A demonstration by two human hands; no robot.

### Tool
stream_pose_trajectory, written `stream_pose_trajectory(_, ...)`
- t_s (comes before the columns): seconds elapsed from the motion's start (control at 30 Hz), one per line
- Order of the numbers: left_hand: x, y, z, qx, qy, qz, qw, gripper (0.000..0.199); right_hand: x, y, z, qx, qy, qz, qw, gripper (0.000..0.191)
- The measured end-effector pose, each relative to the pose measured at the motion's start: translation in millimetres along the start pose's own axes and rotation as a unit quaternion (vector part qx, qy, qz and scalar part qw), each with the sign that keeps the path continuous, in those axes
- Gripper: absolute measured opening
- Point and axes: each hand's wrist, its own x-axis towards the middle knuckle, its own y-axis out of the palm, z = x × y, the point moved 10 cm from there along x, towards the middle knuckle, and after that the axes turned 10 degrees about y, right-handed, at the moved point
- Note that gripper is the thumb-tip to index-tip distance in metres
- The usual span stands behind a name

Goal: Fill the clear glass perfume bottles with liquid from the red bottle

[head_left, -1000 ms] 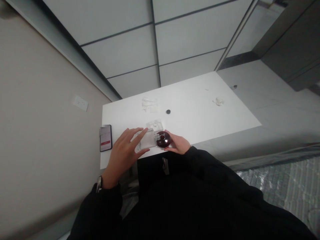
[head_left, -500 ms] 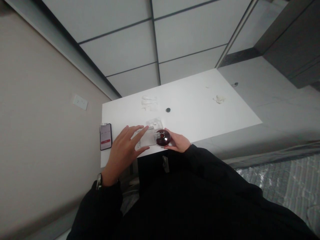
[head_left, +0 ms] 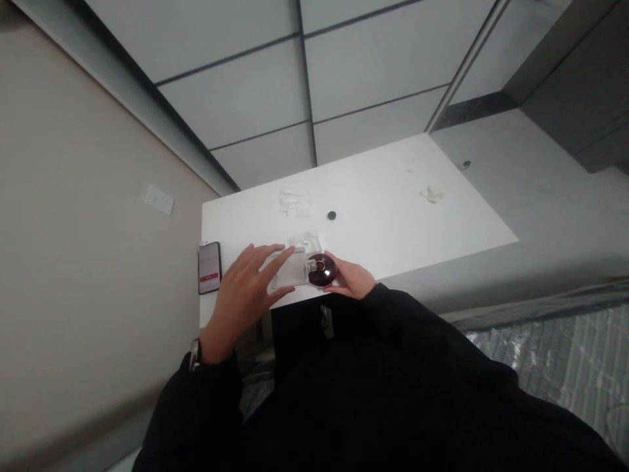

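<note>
My left hand (head_left: 249,283) is wrapped round a clear glass bottle (head_left: 291,269), which lies on its side with its neck pointing right. The neck meets the opening of a dark red rounded container (head_left: 323,270) with a shiny top. My right hand (head_left: 350,278) grips that container from its right side. Just behind the bottle, a clear plastic tray or package (head_left: 308,241) rests on the white table (head_left: 383,216). A small dark round cap (head_left: 331,215) lies farther back. Whether liquid is passing between the two vessels is too small to tell.
A phone (head_left: 209,267) lies at the table's left edge. Thin whitish gloves or wrappings (head_left: 295,202) are toward the back, and a crumpled tissue (head_left: 432,194) is at the right. A wall (head_left: 98,229) borders the left side.
The view has shifted very slightly. Both hands keep the same hold, and the bottle and dark red container stay together.
</note>
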Motion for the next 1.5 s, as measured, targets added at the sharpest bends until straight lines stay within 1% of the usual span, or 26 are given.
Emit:
stream_pose_trajectory(0.57, 6.3, -6.2, -3.5, 0.002, 0.014, 0.000, 1.000, 0.060, -1.3, 0.4, -1.7, -0.005, 0.001, -0.001, 1.000, 0.104)
stream_pose_trajectory(0.73, 6.2, -6.7, -4.6, 0.007, 0.019, 0.000, 1.000, 0.062, -1.6, 0.5, -1.7, 0.001, 0.001, -0.002, 1.000, 0.103)
stream_pose_trajectory(1.0, 8.2, -9.8, -7.5, 0.019, 0.035, -0.004, 0.999, 0.073, -1.9, 1.5, -0.2, 0.007, -0.010, -0.006, 1.000, 0.104)
stream_pose_trajectory(1.17, 10.2, -12.7, -9.5, 0.021, 0.042, -0.009, 0.999, 0.076, -1.2, 1.2, 0.7, 0.007, -0.007, -0.005, 1.000, 0.105)
stream_pose_trajectory(1.37, 12.7, -17.5, -11.4, 0.031, 0.042, -0.011, 0.999, 0.077, -2.1, 4.4, 0.6, 0.009, -0.037, -0.022, 0.999, 0.106)
stream_pose_trajectory(1.5, 13.7, -19.3, -14.0, 0.033, 0.048, -0.012, 0.998, 0.079, -2.2, 6.5, -0.3, 0.009, -0.038, -0.018, 0.999, 0.105)
